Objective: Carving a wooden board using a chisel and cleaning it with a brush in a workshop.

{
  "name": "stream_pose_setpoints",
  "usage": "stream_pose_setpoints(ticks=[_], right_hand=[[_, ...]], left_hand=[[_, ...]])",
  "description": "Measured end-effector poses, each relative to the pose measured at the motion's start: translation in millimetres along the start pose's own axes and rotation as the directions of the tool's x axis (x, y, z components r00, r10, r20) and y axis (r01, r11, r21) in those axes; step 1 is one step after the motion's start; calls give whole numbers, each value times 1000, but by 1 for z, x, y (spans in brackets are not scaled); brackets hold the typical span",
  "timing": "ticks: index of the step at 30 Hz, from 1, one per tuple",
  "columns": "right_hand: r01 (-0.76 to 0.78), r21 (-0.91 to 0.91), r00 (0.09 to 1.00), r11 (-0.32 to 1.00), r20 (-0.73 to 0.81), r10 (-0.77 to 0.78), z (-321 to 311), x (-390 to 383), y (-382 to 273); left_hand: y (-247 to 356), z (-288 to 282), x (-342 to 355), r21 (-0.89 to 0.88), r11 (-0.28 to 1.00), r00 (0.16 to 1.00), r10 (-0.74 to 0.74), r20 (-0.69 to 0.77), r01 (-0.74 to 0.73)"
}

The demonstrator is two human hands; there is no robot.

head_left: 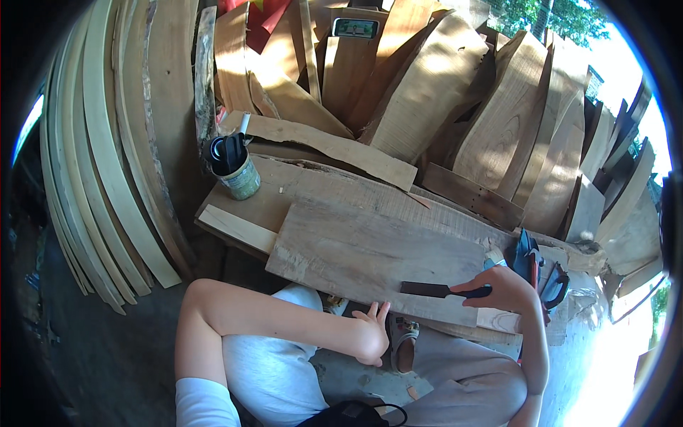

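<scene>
My right hand (496,285) grips the handle of a flat black blade tool (423,288), a chisel or scraper, whose blade rests on or just over a weathered grey-brown board (341,242). My left hand (371,329) is at the board's front edge, left of the blade, with fingertips apart against it and nothing visible held in it. The board lies across a larger wooden plank (242,188). Just beyond my right hand are blue-and-black power tools (526,252), partly hidden. My forearms come in from below.
A can of dark tools (242,178) stands at the back left of the plank. Pale slats (103,178) lean at the left. Upright planks (427,85) stack behind, with a phone (356,28) propped among them. My legs and sandaled foot (404,352) are below the board.
</scene>
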State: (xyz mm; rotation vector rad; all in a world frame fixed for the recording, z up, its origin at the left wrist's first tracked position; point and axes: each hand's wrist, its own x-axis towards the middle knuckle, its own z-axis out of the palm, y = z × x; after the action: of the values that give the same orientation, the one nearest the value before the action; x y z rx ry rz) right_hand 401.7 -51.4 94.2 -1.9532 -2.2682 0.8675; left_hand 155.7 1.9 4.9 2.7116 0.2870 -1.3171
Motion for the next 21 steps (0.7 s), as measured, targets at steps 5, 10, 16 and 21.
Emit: stream_pose_setpoints(ticks=[5,10,16,21], right_hand=[[11,-26,1000,1000,-25,-11,27,20,-15],[109,28,993,994,-52,-107,25,26,-8],[-131,-78,991,988,15,133,-3,-9,-20],[-94,-222,995,971,-55,84,-1,1,-41]], left_hand=[[6,-2,4,50,998,997,-51,58,48],[0,-12,-4,-16,1000,1000,6,29,-6],[-10,-7,-15,8,995,995,98,-17,-98],[-7,-1,-5,-17,999,999,41,10,-41]])
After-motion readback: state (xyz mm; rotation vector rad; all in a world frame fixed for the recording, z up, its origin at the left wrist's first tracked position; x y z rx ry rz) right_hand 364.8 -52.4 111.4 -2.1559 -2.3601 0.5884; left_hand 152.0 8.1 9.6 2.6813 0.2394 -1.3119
